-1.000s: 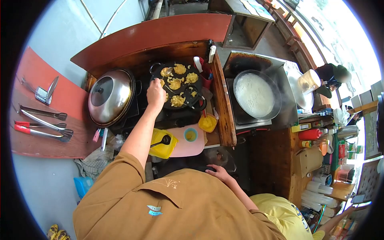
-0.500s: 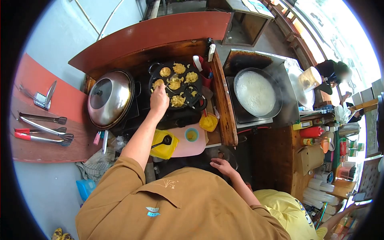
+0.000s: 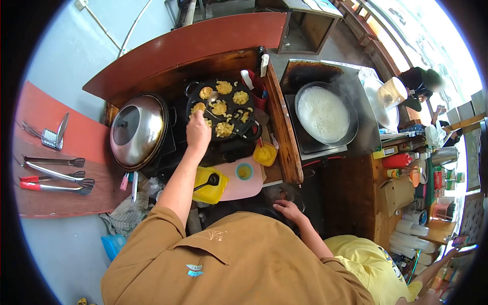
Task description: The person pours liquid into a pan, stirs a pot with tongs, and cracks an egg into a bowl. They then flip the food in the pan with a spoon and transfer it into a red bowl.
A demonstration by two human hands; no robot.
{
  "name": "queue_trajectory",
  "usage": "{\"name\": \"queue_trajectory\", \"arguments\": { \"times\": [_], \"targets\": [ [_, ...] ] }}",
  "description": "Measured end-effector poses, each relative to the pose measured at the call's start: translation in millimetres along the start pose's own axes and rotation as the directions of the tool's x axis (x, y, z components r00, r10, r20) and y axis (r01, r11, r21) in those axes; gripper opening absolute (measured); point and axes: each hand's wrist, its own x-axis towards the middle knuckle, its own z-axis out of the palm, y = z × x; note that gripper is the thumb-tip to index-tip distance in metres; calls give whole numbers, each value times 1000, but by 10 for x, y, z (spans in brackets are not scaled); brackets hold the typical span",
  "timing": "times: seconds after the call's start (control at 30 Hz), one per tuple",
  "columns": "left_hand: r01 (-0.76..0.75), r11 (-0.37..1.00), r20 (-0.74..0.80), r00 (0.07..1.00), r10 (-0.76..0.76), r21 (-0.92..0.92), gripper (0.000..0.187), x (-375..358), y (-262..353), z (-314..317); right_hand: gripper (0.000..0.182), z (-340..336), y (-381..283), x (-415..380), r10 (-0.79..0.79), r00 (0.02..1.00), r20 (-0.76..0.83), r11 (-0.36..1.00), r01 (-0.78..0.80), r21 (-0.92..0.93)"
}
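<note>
My left hand (image 3: 198,133) is closed over the near left side of a dark round pan (image 3: 235,131) with several moulded hollows. A thin metal spoon (image 3: 213,95) seems to extend from its fingers, the bowl above the pan's upper left; the grip itself is partly hidden. Lumpy yellow fritters (image 3: 219,107) fill the hollows, with loose bits between them. My right hand (image 3: 288,209) rests low by the dark counter front, fingers loosely stretched, holding nothing visible. Between my arms lie a yellow container (image 3: 217,192) with a black ladle (image 3: 212,179) and a pink board (image 3: 246,189) bearing a small cup (image 3: 244,171).
A lidded metal pan (image 3: 138,145) stands at left, beside tongs (image 3: 58,185) on a reddish shelf. Beyond a wooden partition (image 3: 284,132), a wide pan of bubbling pale liquid (image 3: 323,114) steams. A person in yellow (image 3: 363,267) is close at my right.
My left hand has shifted slightly left, and the spoon's bowl has moved left across the pan. My right hand stays low. The whole view has turned a little.
</note>
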Motion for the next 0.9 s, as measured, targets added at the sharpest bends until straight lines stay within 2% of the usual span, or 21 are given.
{"name": "queue_trajectory", "arguments": {
  "times": [0.03, 0.07, 0.17, 0.23, 0.3, 0.43, 0.5, 0.63, 0.7, 0.77, 0.83, 0.9],
  "targets": [
    [36, 998, -25, 999, -34, 58, 26, 30, -42, -30, 64, 3, 28, 10, -6, 1000, -14, 1000, 6, -5],
    [80, 995, 18, 997, -81, 62, 28, 46, -65, -49, 57, 10, 55, 12, -6, 999, -36, 1000, 5, -22],
    [101, 990, 75, 991, -108, 95, 29, 48, 16, -32, 58, -7, 60, -18, 7, 999, -53, 998, -10, -57],
    [77, 994, 89, 993, -84, 74, 30, 19, 50, 4, 57, -20, 45, -35, 18, 999, -51, 998, -21, -52],
    [-2, 1000, 122, 993, 2, -2, 31, 26, 32, 69, 57, -23, 40, -57, 30, 998, -49, 998, -32, -48],
    [4, 1000, 42, 999, -5, 16, 26, 104, 6, 112, 55, 8, 175, -9, 58, 994, -93, 997, -63, -51],
    [23, 1000, 75, 997, -24, 7, 25, 72, 31, 120, 56, 50, 274, -14, 62, 994, -89, 997, -66, -42],
    [-52, 997, 153, 986, 61, -61, 23, -57, 128, -46, 52, 75, 338, -45, 111, 990, -85, 990, -117, -77],
    [-38, 999, 28, 999, 39, -9, 21, -115, 144, -234, 50, 118, 448, -54, 121, 990, -77, 987, -129, -98],
    [-66, 984, -57, 995, 76, 167, 16, -170, 55, -399, 49, 149, 585, -24, 118, 988, -101, 990, -125, -62],
    [-47, 963, -19, 998, 54, 265, 16, -284, -36, -518, 54, 153, 676, 1, 130, 988, -79, 987, -136, -86],
    [-68, 959, 2, 998, 70, 277, 17, -393, -101, -565, 56, 162, 734, -8, 132, 989, -71, 989, -136, -55]
  ]
}}
